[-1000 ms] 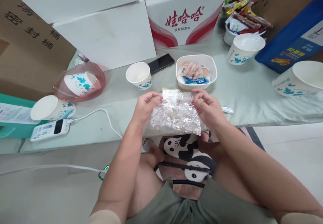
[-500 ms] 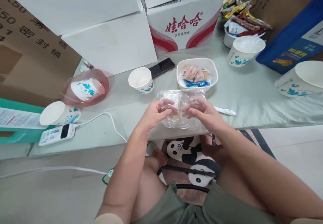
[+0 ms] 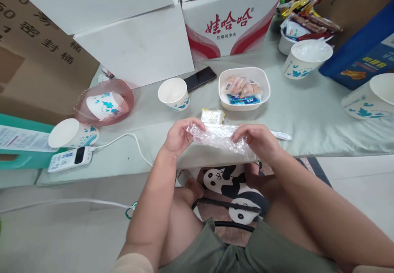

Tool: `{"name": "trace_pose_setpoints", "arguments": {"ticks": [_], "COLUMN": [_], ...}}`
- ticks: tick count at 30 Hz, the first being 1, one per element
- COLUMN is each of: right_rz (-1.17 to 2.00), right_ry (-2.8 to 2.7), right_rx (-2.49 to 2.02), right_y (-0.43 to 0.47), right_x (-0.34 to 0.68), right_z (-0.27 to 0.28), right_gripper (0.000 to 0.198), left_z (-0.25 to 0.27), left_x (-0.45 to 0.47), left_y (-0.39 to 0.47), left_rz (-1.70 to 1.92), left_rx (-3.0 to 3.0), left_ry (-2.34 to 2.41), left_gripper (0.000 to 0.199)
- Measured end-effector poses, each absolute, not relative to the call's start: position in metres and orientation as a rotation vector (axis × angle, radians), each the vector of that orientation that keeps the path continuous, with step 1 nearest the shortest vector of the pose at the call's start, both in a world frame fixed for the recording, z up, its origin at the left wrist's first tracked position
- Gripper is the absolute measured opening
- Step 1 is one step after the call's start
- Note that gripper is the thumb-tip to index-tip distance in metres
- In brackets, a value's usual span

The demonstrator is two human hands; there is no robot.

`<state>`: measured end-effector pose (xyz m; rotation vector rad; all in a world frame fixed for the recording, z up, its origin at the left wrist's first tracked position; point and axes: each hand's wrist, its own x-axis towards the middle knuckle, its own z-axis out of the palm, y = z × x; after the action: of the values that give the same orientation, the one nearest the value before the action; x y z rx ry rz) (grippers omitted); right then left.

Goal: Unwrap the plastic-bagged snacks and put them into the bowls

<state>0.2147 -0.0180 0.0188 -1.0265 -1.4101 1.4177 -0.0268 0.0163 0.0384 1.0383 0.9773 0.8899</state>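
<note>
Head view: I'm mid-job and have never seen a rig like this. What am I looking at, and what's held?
There's no machine: a camera worn on a person's head looks forward and down. Their bare left hand and right hand hold crumpled clear plastic wrapping between them. Just beyond it, a small white-and-yellow packet lies on the pale green cloth. Farther back on the cloth are a leaf-patterned paper cup, a black phone and a white bowl holding wrapped snacks, with a Wahaha water carton behind. A white cabled device lies to the left.
</note>
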Motion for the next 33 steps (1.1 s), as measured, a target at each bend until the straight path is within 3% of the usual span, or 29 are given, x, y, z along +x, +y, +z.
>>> {"name": "trace_pose_setpoints", "arguments": {"ticks": [4,7,10,13,17,20,22,25,29,33], "right_rz": [1.031,0.785,1.023,1.31,1.263,1.211,1.23,1.1,1.039,1.192], "right_ry": [-1.685,-1.555,-1.588,-1.818,-1.814,-1.73,-1.72,-1.599,-1.529,-1.621], "right_rx": [-1.273,-1.272,-1.172,-1.245,-1.36,-1.213,-1.063,-1.07,-1.121,-1.142], "right_y": [-0.018,-0.018,-0.019,-0.021,-0.023,-0.026,-0.027,-0.028,-0.024,-0.018], "right_x": [0.218,0.222,0.224,0.22,0.211,0.209,0.209,0.209,0.202,0.183], "right_z": [0.017,0.017,0.021,0.025,0.025,0.028,0.029,0.027,0.021,0.025], "right_gripper": [0.027,0.013,0.034,0.02,0.017,0.018,0.02,0.016,0.045,0.016], "left_z": [0.034,0.035,0.038,0.038,0.038,0.041,0.042,0.045,0.049,0.046], "left_x": [-0.025,-0.024,-0.022,-0.018,-0.007,0.005,0.011,0.01,-0.003,-0.018], "left_y": [0.015,0.01,0.006,0.006,0.004,-0.002,-0.004,-0.002,0.004,0.008], "left_rz": [0.911,0.817,0.762,0.891,1.434,1.157,0.843,0.713,0.754,0.911], "left_rx": [1.353,1.471,1.527,1.717,2.043,2.21,2.104,1.818,1.655,1.564], "left_ry": [1.168,1.155,1.037,1.113,1.452,1.207,1.012,1.014,1.087,1.121], "left_gripper": [0.012,0.02,0.032,0.042,0.021,0.011,0.021,0.03,0.026,0.022]}}
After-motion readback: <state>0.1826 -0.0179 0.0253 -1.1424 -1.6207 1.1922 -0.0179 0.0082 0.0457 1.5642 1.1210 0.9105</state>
